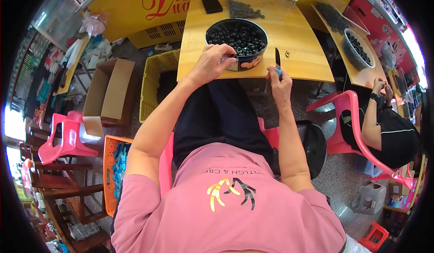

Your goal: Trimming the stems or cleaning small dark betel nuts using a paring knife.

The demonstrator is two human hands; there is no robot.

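Observation:
A round tin (251, 63) stands at the near edge of the wooden table, filled with small black round pieces (237, 36). My left hand (210, 65) is at the tin's near left rim, thumb and fingertips pinched on one small black round piece (232, 55). Just right of the tin, my right hand (280, 86) is closed round the blue handle of a knife (277, 58). The dark blade points up and away from me, apart from the left hand. What kind of pieces these are is too small to tell.
On the table (294, 31) lie a black phone (212, 5), dark crumbs (287, 54) and a clear bin (260, 11) holding dark pieces. A yellow crate (147, 90) and a cardboard box (118, 90) are left. Another person (384, 126) sits right, near a bowl (359, 49).

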